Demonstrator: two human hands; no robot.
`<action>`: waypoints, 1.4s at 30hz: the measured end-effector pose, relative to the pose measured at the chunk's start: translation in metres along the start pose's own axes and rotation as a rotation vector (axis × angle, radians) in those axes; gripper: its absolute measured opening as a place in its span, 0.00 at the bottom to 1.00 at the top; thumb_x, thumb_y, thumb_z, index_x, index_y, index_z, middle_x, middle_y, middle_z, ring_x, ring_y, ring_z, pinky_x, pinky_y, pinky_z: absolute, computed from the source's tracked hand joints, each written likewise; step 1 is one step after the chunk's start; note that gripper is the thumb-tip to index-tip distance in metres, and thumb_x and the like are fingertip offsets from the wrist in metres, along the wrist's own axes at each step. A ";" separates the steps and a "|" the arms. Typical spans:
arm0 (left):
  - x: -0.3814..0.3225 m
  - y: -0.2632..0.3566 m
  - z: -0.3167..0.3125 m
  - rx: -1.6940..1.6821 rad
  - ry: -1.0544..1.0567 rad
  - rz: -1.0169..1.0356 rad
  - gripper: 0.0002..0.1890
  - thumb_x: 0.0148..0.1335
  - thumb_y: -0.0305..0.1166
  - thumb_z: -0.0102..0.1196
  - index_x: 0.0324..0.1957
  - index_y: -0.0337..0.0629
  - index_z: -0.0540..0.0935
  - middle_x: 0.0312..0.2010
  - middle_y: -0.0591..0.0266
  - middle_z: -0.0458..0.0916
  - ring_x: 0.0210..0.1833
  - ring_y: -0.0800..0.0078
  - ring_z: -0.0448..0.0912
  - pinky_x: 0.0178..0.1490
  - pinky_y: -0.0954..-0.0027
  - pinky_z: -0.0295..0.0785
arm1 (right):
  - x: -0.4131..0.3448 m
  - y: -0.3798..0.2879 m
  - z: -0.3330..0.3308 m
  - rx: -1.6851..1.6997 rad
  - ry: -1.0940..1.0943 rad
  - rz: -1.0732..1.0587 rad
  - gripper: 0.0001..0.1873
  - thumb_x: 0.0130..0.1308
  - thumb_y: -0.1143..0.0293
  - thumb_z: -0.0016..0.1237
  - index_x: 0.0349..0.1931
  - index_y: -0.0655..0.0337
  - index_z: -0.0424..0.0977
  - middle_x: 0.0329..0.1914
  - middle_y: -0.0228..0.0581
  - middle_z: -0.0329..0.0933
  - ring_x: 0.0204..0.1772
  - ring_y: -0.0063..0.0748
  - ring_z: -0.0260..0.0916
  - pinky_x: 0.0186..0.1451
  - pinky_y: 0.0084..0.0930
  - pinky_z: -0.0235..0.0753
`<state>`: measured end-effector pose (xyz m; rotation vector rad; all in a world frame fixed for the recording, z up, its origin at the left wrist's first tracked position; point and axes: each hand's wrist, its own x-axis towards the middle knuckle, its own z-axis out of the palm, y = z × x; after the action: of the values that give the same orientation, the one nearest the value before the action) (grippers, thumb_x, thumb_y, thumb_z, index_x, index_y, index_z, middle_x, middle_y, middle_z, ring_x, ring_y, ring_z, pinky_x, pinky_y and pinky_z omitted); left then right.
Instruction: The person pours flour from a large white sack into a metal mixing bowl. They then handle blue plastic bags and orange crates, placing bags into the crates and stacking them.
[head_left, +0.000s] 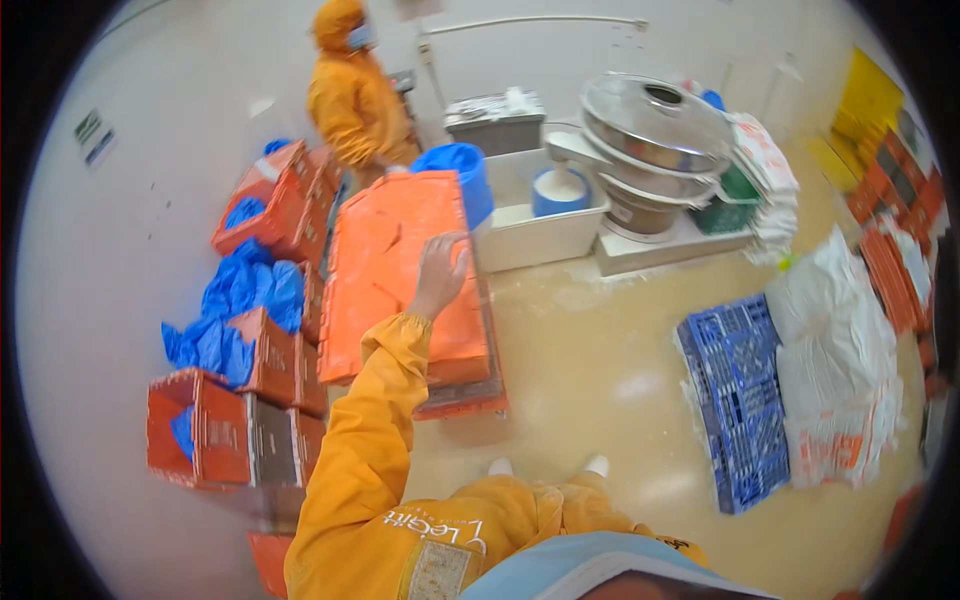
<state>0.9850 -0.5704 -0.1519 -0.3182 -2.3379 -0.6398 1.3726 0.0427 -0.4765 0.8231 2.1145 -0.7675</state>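
My left hand (439, 274) rests with its fingers apart on the right part of an orange plastic crate lid (390, 225). The lidded crate stands on a reddish, low base (461, 397) on the floor in front of me. My right hand is out of view. Just past the crate's far end is a round blue tub (461, 169). A blue container of white powder (559, 191) stands in a white rectangular bin (536, 244), under the spout of a round steel vibrating sieve (652, 142).
A co-worker in orange coveralls (360, 97) stands beyond the crate, a hand by its far edge. Orange crates (274, 352) with blue plastic bags (247, 289) line the left wall. At right lie a blue plastic pallet (739, 405) and white sacks (836, 352).
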 end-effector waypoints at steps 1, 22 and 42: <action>0.018 0.037 0.010 -0.101 -0.003 0.007 0.14 0.59 0.33 0.50 0.46 0.38 0.76 0.44 0.50 0.76 0.51 0.52 0.71 0.58 0.59 0.64 | 0.000 0.016 0.001 0.030 0.000 0.004 0.28 0.66 0.55 0.36 0.59 0.66 0.62 0.61 0.57 0.63 0.65 0.51 0.58 0.68 0.38 0.56; -0.314 0.234 0.381 0.193 -2.078 0.720 0.14 0.57 0.44 0.50 0.35 0.44 0.79 0.38 0.53 0.78 0.42 0.58 0.76 0.42 0.58 0.72 | 0.163 0.155 -0.317 0.579 0.301 -0.147 0.22 0.63 0.54 0.43 0.49 0.61 0.74 0.51 0.48 0.75 0.55 0.44 0.71 0.58 0.35 0.67; 0.127 0.798 1.037 -0.651 -1.518 -0.124 0.19 0.64 0.44 0.48 0.49 0.41 0.76 0.36 0.68 0.79 0.34 0.82 0.73 0.34 0.80 0.65 | 0.336 0.321 -0.737 0.628 0.967 0.083 0.18 0.66 0.59 0.41 0.44 0.64 0.75 0.39 0.46 0.77 0.45 0.43 0.73 0.49 0.36 0.69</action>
<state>0.6268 0.6584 -0.4498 -1.3229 -3.4367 -1.6109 1.1332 0.8777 -0.4147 1.9027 2.6321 -1.1636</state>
